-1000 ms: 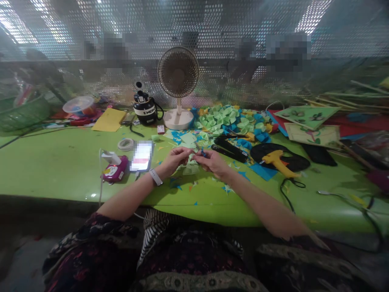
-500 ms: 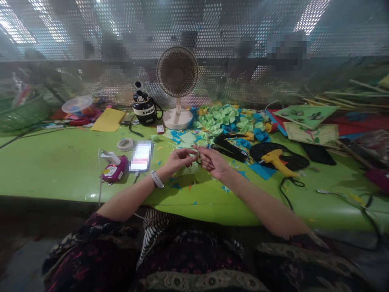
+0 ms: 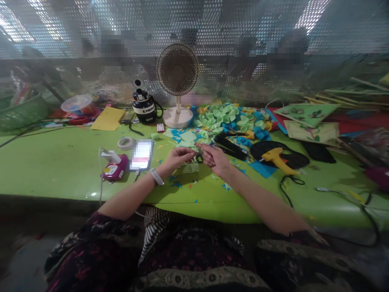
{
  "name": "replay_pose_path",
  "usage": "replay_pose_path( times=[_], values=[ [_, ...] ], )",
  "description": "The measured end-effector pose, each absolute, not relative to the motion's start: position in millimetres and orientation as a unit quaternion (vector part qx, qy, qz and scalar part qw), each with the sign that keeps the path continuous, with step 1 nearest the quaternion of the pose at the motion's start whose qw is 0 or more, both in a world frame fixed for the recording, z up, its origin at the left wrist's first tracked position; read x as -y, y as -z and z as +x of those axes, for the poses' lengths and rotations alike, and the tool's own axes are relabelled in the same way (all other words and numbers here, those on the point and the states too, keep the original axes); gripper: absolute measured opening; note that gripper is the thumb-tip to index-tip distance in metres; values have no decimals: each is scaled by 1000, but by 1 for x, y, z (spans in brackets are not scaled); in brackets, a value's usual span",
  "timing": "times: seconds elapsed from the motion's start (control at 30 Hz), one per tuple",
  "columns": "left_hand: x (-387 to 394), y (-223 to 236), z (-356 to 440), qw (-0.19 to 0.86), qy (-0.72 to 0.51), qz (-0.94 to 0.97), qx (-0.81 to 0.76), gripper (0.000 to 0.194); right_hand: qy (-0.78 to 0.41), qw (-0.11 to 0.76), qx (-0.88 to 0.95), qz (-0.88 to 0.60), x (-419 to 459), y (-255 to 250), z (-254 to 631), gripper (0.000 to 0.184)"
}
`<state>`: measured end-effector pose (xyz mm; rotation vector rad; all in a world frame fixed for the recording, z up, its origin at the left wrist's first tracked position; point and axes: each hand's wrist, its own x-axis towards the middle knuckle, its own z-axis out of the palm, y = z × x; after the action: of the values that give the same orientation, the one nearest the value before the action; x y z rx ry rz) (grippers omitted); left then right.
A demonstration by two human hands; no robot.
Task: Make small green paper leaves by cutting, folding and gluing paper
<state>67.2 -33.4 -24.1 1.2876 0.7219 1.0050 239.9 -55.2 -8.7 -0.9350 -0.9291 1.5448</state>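
My left hand (image 3: 178, 157), a watch on its wrist, pinches a small pale green paper piece (image 3: 190, 167) over the green table (image 3: 60, 166). My right hand (image 3: 214, 157) is closed on small scissors (image 3: 200, 154), whose dark handle sits between my two hands. The hands nearly touch above a scatter of coloured paper scraps (image 3: 226, 186).
A pile of folded green and blue paper shapes (image 3: 226, 115) lies behind the hands. A phone (image 3: 141, 154), tape roll (image 3: 125, 143), pink device (image 3: 114, 169), white fan (image 3: 178, 83), black mug (image 3: 144, 107) and yellow glue gun (image 3: 276, 157) with its cord stand around.
My right hand turned its palm up and shifted slightly left and away; the scissors now sit between the hands. The left hand stays pinched on the green paper.
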Motion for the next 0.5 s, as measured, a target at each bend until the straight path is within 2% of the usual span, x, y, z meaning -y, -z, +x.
replay_pose_path(
  times=[0.3,0.37,0.5],
  values=[
    [32,26,66,630,-452,546,-317,35,-586,526,429,-443,54,12,240,36],
    [29,25,65,629,-468,532,-319,35,-528,511,480,-479,55,11,242,39],
    [24,24,62,633,-484,506,-329,36,-338,464,640,-511,58,10,247,47]
  ],
)
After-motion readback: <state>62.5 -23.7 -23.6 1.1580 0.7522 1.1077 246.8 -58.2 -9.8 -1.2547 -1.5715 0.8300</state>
